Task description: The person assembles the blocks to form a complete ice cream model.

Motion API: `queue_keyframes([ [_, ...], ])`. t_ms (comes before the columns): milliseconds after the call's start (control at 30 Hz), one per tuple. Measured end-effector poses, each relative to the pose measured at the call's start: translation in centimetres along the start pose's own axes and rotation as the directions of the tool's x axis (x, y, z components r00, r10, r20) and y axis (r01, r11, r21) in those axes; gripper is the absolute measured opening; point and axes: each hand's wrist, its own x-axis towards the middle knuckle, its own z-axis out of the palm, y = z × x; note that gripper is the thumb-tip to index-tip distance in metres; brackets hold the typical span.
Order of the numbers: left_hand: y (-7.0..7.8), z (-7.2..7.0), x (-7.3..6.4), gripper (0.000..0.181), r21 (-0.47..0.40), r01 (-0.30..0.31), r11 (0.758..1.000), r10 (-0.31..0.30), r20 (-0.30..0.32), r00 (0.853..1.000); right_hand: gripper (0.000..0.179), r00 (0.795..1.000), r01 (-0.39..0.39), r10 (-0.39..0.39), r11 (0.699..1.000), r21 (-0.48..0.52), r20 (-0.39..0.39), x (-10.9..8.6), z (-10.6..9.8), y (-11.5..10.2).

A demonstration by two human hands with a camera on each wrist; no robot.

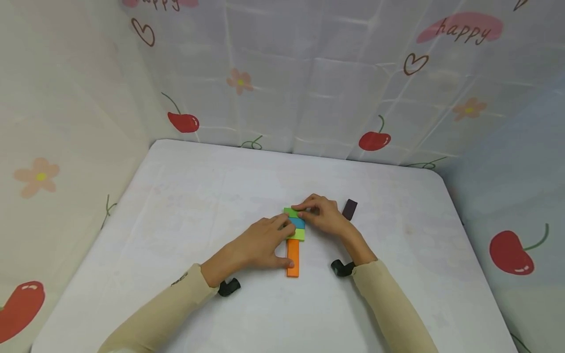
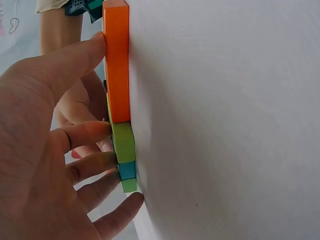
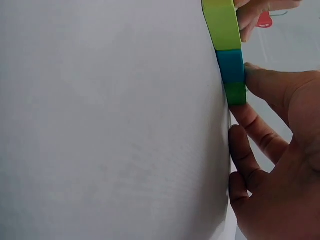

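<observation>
On the white table, flat blocks lie end to end in a column: an orange block (image 1: 293,251) nearest, then a yellow-green block (image 1: 300,235), a blue block (image 1: 298,223) and a green block (image 1: 289,212) farthest away. My left hand (image 1: 262,243) rests over the column's left side, thumb on the orange block and spread fingers touching the yellow-green and blue ones. From the far right, my right hand (image 1: 325,216) pinches the green block, its index finger against the far side and its thumb at the top near the blue one, as the right wrist view shows.
A dark brown block (image 1: 349,209) lies just right of the right hand. Black wrist devices (image 1: 342,267) sit below both wrists. Behind the white table (image 1: 212,171) hangs a curtain (image 1: 300,73) printed with cherries and flowers.
</observation>
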Motion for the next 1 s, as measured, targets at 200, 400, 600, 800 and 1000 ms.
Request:
queue_keyframes([
  [200,0.0,-0.2,-0.2,0.069,-0.019,0.012,1.000,-0.011,0.011,1.000,0.030,1.000,0.004,-0.004,0.998,-0.069,0.004,-0.8,-0.1,-0.6],
  [400,0.0,-0.2,0.1,0.069,-0.023,0.015,1.000,-0.015,0.012,1.000,0.029,0.998,-0.040,0.033,0.989,-0.145,-0.054,-2.2,-2.5,0.2],
  [600,0.1,0.1,-0.1,0.069,-0.044,0.026,0.999,-0.025,0.018,1.000,0.028,0.989,-0.126,0.104,0.962,-0.241,-0.104,-3.9,-6.0,1.9],
  [800,0.1,0.2,-0.1,0.068,-0.049,0.025,0.998,-0.025,0.005,1.000,0.030,0.992,-0.101,0.075,0.956,-0.276,-0.102,-5.2,-8.3,3.9],
  [1000,0.1,0.1,-0.2,0.068,-0.049,0.018,0.999,-0.019,-0.004,1.000,0.030,0.993,-0.089,0.065,0.961,-0.262,-0.098,-5.6,-9.2,5.4],
])
